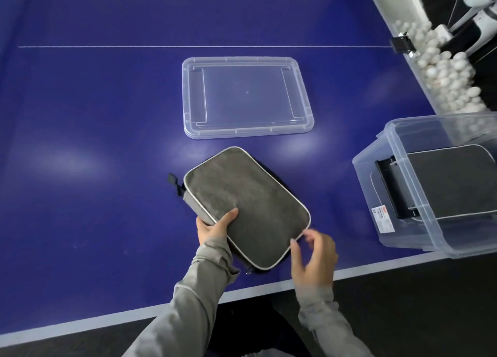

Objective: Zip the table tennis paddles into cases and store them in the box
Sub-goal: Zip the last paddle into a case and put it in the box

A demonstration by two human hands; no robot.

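Fingers (205, 229) of the left hand (212, 229) curl round the near-left edge of the case (246, 206), thumb lying on its grey top, the rest tucked beneath. The case, grey with pale piping, lies tilted on the blue surface (80, 141) near the front edge, its left side lifted slightly in that grip; a black pull tab (173, 180) projects at its far-left corner, and a small metal zip pull (250, 270) shows under its near edge. Beyond the case, apart from it, a clear lid (246, 97) lies flat on the surface. Right of the left hand, the right hand (313, 257) hovers at the near-right corner of the case, fingers loosely spread and gripping nothing; motion blur prevents telling whether the fingertips touch the piping. Both arms wear grey sleeves (188, 297). Further right, the clear box (398, 238) stands at the corner of the surface, well apart from the case, and contains a second dark case (443, 182) with pale piping. Behind the box, along the right edge, white balls (443, 69) are heaped in a trough.
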